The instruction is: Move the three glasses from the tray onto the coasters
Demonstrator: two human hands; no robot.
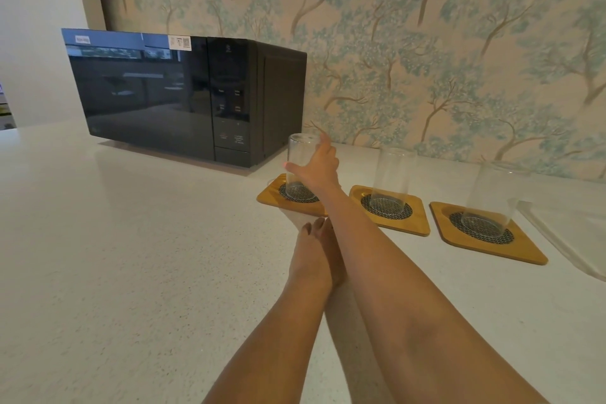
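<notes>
The left glass (pixel 301 165) stands on the left coaster (pixel 290 197), and the right hand (pixel 319 164) has its grip wrapped around it. The middle glass (pixel 392 179) and right glass (pixel 488 200) each stand on their own coaster, the clear tray (pixel 564 233) just beside them. The left hand (pixel 313 252) rests flat on the tabletop (pixel 131 239), fingers pressed together, the microwave (pixel 183 95) behind.

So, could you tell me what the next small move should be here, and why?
Probably release: the right hand wraps the left glass, which looks seated on the left coaster. The other two glasses stand on coasters, so opening the fingers and withdrawing should finish it.
</notes>
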